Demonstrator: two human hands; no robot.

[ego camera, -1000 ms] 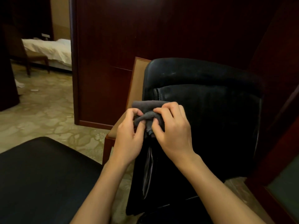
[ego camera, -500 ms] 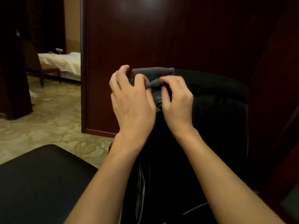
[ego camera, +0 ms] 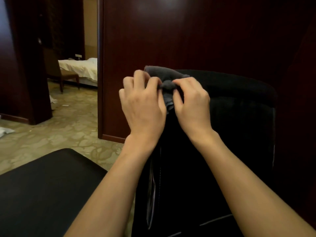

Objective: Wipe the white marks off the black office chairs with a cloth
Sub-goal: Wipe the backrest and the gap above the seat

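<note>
A black office chair [ego camera: 239, 117] stands in front of me with its back towards me. A folded grey cloth [ego camera: 166, 77] is held up at the top left corner of the chair back. My left hand [ego camera: 143, 106] pinches the cloth from the left and my right hand [ego camera: 189, 103] pinches it from the right, with a bunched fold between the fingertips. No white marks show on the dark chair back from here.
A second black chair's surface [ego camera: 42, 194] fills the lower left. A dark wooden wall panel [ego camera: 188, 35] rises behind the chair. Patterned carpet [ego camera: 59, 130] leads left through a doorway to a bed [ego camera: 80, 67] and a wooden chair [ego camera: 59, 72].
Both hands have lifted the cloth from the middle of the chair back's left edge up to its top corner. The view has tilted up and nearer.
</note>
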